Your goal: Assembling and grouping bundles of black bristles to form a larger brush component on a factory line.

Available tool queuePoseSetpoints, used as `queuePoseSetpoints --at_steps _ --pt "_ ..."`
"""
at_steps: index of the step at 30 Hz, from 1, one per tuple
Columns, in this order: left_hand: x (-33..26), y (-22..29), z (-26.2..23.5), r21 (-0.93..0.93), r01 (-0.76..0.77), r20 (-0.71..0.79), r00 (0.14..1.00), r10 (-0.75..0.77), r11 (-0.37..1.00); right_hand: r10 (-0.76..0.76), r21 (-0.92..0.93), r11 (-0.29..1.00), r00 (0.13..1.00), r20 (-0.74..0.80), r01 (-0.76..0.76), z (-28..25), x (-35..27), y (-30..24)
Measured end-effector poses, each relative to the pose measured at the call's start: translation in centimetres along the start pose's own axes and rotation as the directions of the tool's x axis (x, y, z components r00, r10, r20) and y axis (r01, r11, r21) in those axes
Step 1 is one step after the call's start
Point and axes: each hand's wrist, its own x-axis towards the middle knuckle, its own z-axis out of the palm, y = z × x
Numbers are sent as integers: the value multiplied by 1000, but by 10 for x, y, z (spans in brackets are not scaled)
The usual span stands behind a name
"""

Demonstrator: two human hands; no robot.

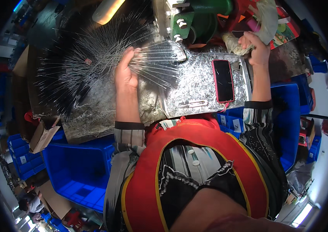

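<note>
My left hand (126, 75) is closed around a bunch of thin metal wires (157, 62) at the table's left-middle. They fan out to the right toward the green machine (204, 11). Under and left of that hand spreads a large, tangled pile of similar wires (82, 63), many with dark ends. At the upper right, my right hand (257, 48) grips a cream cloth-wrapped machine handle (267, 23). Its fingers curl over the wrapping, beside the machine.
A red-cased phone (223, 81) lies on the foil-covered surface (195, 87), with a small metal tool (193, 104) near its front edge. A lamp (108, 11) shines above the wires. Blue bins (80, 170) stand below the table on both sides.
</note>
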Motion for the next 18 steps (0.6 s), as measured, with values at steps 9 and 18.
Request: queuePoseSetpoints --at_steps 9,18 --pt "-4 -7 8 2 -188 -173 967 186 982 124 -36 992 991 49 -122 4 7 -23" --pt "0 -9 18 -42 -280 -244 934 261 959 114 -88 990 993 37 -110 3 5 -14"
